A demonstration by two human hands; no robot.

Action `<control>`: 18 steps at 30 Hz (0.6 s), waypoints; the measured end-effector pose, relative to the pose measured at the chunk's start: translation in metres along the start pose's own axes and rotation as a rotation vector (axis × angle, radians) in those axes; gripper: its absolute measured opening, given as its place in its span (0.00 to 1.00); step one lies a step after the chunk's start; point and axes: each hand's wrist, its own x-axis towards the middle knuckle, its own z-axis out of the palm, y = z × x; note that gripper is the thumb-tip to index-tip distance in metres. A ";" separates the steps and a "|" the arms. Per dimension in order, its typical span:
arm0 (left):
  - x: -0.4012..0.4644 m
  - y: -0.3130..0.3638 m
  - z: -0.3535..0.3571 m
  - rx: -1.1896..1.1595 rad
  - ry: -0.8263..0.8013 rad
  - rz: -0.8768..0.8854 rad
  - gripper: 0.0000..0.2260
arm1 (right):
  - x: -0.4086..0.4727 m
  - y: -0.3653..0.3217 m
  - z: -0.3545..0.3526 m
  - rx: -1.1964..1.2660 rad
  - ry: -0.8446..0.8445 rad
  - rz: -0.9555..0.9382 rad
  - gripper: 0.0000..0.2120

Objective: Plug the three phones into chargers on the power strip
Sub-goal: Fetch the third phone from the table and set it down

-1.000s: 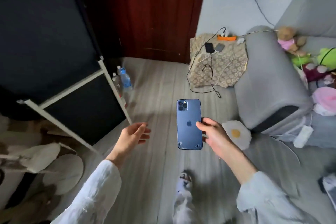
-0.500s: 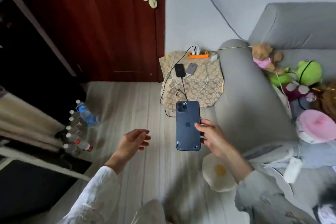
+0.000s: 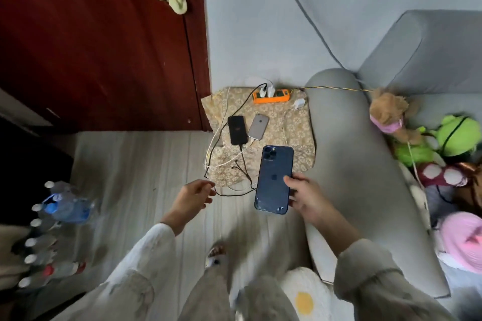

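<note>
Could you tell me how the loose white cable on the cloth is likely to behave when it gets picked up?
The white cable lies in loose curves on the cloth, so it will probably flop and trail. It looks thin, likely light. Its charger lies unplugged beside the power strip, so it may drag along.

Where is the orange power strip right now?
The orange power strip lies at the far edge of the patterned cloth against the wall, just left of the grey sofa arm, beyond the two phones lying there.
</note>
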 end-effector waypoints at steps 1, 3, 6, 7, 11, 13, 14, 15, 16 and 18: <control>0.017 0.010 0.006 0.013 -0.005 -0.005 0.09 | 0.015 -0.010 -0.003 0.000 0.005 0.016 0.05; 0.052 0.025 0.021 0.064 -0.013 -0.009 0.10 | 0.046 -0.030 -0.012 -0.029 0.031 0.037 0.07; 0.099 0.038 0.046 0.156 -0.017 -0.026 0.11 | 0.097 -0.057 -0.026 -0.059 0.051 0.070 0.07; 0.115 0.040 0.055 0.171 -0.021 -0.038 0.11 | 0.116 -0.065 -0.031 -0.062 0.055 0.085 0.06; 0.182 0.042 0.098 0.289 -0.014 -0.112 0.10 | 0.206 -0.091 -0.052 -0.104 0.078 0.176 0.06; 0.214 0.043 0.122 0.377 0.009 -0.151 0.11 | 0.254 -0.099 -0.062 -0.131 0.090 0.247 0.04; 0.231 0.043 0.136 0.407 0.015 -0.169 0.11 | 0.279 -0.100 -0.067 -0.153 0.094 0.282 0.06; 0.247 0.043 0.148 0.431 0.012 -0.186 0.12 | 0.303 -0.100 -0.071 -0.176 0.094 0.311 0.07; 0.264 0.042 0.161 0.462 0.004 -0.200 0.13 | 0.326 -0.098 -0.074 -0.196 0.095 0.329 0.06; 0.298 0.036 0.182 0.546 -0.007 -0.211 0.16 | 0.369 -0.091 -0.077 -0.206 0.100 0.357 0.07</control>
